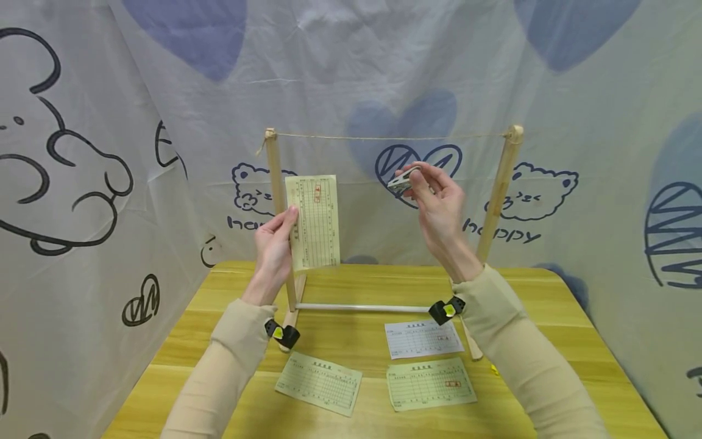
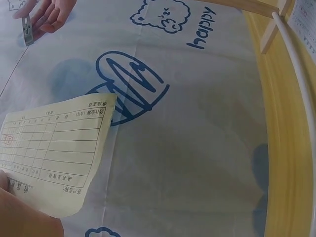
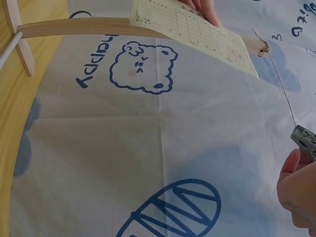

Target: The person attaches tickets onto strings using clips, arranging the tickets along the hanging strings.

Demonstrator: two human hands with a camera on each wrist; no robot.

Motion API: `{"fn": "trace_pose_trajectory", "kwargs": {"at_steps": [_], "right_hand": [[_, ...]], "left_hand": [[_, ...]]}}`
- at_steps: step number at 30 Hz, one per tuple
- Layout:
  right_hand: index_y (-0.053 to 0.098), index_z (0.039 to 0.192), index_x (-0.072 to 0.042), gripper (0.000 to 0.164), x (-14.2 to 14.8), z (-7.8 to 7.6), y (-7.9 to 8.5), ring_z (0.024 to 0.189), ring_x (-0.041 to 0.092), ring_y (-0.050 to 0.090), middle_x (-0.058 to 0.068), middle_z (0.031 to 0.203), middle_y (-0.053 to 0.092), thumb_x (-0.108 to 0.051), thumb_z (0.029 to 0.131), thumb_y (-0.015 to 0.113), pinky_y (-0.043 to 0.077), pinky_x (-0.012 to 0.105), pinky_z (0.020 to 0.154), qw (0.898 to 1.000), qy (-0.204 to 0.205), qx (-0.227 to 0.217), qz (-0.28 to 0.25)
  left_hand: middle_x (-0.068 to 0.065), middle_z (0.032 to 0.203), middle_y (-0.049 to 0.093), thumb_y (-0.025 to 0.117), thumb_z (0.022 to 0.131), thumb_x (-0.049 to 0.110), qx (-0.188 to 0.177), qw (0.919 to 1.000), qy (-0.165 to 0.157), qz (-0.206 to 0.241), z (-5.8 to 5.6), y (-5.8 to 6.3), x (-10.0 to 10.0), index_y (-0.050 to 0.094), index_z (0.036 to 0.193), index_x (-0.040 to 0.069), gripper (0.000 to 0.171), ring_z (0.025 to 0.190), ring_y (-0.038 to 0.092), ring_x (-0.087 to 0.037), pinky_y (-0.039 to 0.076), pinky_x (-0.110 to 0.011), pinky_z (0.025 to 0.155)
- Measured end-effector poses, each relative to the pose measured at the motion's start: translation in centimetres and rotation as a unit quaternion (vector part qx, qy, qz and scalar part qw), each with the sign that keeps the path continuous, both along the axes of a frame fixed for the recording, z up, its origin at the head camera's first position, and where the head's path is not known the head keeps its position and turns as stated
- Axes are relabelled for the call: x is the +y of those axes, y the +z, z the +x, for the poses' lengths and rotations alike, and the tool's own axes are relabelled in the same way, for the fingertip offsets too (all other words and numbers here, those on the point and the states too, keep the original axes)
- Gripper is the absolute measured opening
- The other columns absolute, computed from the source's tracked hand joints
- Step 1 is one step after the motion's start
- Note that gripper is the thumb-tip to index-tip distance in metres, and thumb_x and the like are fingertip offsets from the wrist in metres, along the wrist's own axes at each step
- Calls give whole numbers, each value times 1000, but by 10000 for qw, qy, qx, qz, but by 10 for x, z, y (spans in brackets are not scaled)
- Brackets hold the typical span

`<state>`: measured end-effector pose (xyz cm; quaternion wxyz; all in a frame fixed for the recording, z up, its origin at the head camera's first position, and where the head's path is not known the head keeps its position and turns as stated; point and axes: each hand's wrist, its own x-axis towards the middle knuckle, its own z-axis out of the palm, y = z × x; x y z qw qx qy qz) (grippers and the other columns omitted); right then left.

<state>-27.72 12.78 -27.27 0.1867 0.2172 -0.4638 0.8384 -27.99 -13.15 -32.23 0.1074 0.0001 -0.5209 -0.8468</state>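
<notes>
Pinching a yellow slip [image 1: 315,225], your left hand [image 1: 274,241] shows left of centre in the head view, your right hand [image 1: 440,204] gripping a silvery clip [image 1: 399,183] right of centre. The left-wrist view puts your slip lower left, clip upper left; the right-wrist view, slip at top, clip at right edge.

"What do we make of the clip [image 1: 402,182]?"
"We see shiny metal, and matt paper in the slip [image 1: 316,228]."
"And the tabletop [image 1: 373,286]?"
"We'd call it smooth, glossy wood; the post [image 1: 499,198] matt wood, the string [image 1: 362,138] rough fibre, the backdrop [image 1: 307,91] creased cloth."
</notes>
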Motion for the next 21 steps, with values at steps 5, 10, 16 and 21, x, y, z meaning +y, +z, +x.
{"fn": "trace_pose_trajectory", "kwargs": {"at_steps": [5,10,16,21], "right_hand": [[65,112,-3,17,-8,-2,8,98,16,69,9,107,72,-12,97,63,57,22,73,9998,15,105,174],[65,112,-5,17,-15,-6,16,98,16,69,8,108,73,-13,98,63,58,23,68,9991,8,209,371],[64,114,-2,19,-24,-9,26,98,17,72,5,107,75,-11,97,63,59,25,62,9981,82,426,438],[65,112,-2,16,-33,-12,35,97,16,71,5,105,75,-8,97,64,59,25,61,9974,51,550,472]], "left_hand": [[6,99,76,67,97,22,33,10000,1,19,-3,4,-1,71,114,11,20,90,71,-7,58,-19,86],[5,100,75,67,97,23,-29,10000,13,-7,-5,6,-3,70,115,10,23,91,70,-7,58,-19,87],[5,100,75,69,95,24,-90,9999,59,8,-7,10,-4,71,114,11,23,91,69,-8,58,-19,86],[4,99,75,69,95,22,-4,9999,120,-35,-9,14,-3,73,108,12,17,89,69,-8,58,-19,84]]}}
